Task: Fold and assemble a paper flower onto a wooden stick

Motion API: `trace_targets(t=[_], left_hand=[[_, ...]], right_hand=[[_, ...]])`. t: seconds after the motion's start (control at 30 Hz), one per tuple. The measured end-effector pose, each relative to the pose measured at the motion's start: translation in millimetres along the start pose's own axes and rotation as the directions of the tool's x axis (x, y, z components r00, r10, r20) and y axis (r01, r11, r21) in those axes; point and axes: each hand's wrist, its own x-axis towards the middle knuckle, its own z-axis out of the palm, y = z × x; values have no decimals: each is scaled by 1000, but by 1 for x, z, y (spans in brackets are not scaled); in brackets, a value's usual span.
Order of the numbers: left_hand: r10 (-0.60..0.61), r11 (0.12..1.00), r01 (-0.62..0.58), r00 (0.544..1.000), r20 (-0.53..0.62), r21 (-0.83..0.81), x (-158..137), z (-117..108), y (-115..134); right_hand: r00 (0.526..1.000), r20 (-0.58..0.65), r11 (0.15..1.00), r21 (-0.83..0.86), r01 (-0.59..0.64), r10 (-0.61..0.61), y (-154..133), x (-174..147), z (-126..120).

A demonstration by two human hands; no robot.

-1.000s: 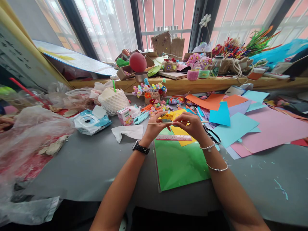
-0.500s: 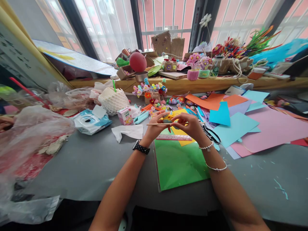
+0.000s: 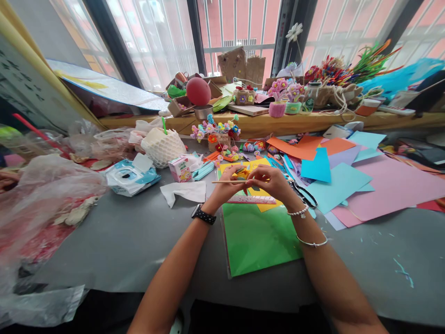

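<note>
My left hand [image 3: 226,186] and my right hand [image 3: 268,182] are close together above the papers, fingers bent and closed. A thin wooden stick [image 3: 227,182] lies level across my left hand and reaches to the right fingertips, which pinch it. Between the fingers is a small coloured piece with grey and red parts; its kind is hard to make out. Yellow paper [image 3: 267,204], a pink-edged ruler [image 3: 252,200] and a green sheet [image 3: 260,241] in a clear sleeve lie underneath. Black-handled scissors [image 3: 305,194] rest beside my right wrist.
Coloured paper sheets [image 3: 392,185] spread to the right. On the left are a wet-wipes pack [image 3: 130,176], a small pink box [image 3: 180,169], a white tissue [image 3: 186,191] and plastic bags [image 3: 62,185]. Handmade flowers [image 3: 217,130] stand behind, below a crowded sill [image 3: 250,121].
The fingers of both hands have shifted slightly around the stick, and its right end no longer shows beyond my right hand. The view has moved a little.
</note>
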Motion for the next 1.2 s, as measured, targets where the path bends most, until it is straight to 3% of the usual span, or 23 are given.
trace_targets(t=[0.13, 0.23, 0.3, 0.53, 0.73, 0.9, 1.2], left_hand=[[-39, 999, 39, 999, -23, -13, -1, -2, 2], [-130, 980, 138, 989, 65, -142, -3, -1, 7], [-195, 945, 226, 970, 148, -236, -5, -1, 13], [-228, 793, 311, 949, 219, -524, -6, -1, 23], [-223, 792, 315, 947, 232, -523, -4, -1, 18], [-287, 784, 343, 939, 186, -518, -4, 3, 22], [-368, 744, 385, 918, 146, -546, -4, 3, 22]], right_hand=[[999, -29, 997, -80, 13, -15, 1, 0, 2], [996, -74, 988, -151, 41, -52, -1, -1, 2], [990, -109, 980, -187, 63, -84, -2, -1, 1], [973, -156, 964, -229, 134, -173, -3, -2, 0], [974, -136, 957, -252, 144, -183, 0, -1, 1], [963, -108, 904, -384, 190, -248, -3, -1, 6], [971, -108, 898, -412, 153, -215, -7, -2, 13]])
